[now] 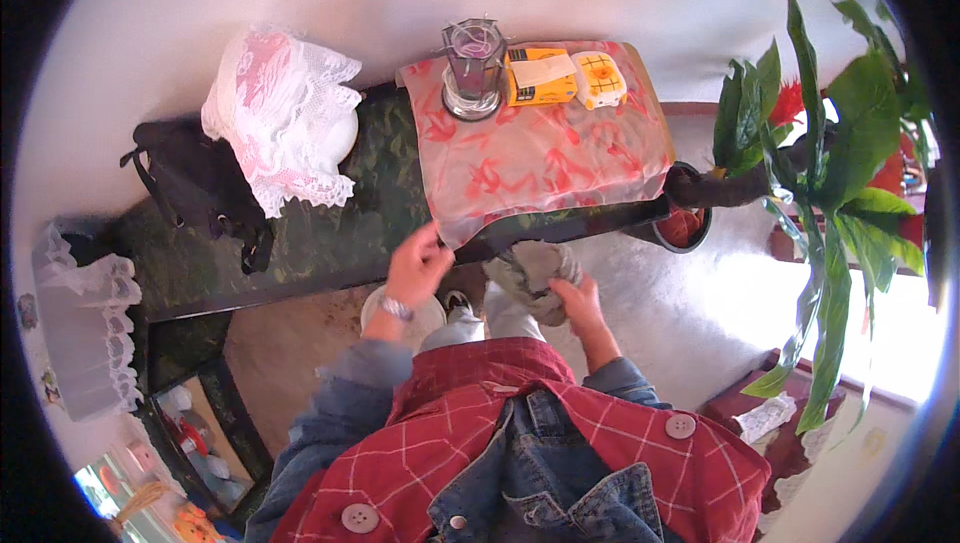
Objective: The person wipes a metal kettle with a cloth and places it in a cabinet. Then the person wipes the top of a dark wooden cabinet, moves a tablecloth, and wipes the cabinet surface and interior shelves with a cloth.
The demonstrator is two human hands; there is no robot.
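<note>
A translucent table cover with a red floral print (517, 160) lies over the right part of a dark green table (300, 258). The fingers of my left hand (418, 267) are pinched at its near left corner, which hangs over the front edge. In my right hand (583, 303) is a bunched grey-green cloth (536, 273), held in front of the table. On the cover, towards the wall, stand a dark glass lantern-like holder (474, 66) on a shiny round base, a yellow box (540, 77) and a small white-and-yellow car-shaped object (600, 80).
At the table's left are a black bag (195, 183) and a white lace cover (292, 115) over something hidden. A leafy plant (817, 168) and a dark pot (684, 224) stand right. Below my left hand is a whitish bucket (427, 310). Lower left is a glass-fronted cabinet (206, 445).
</note>
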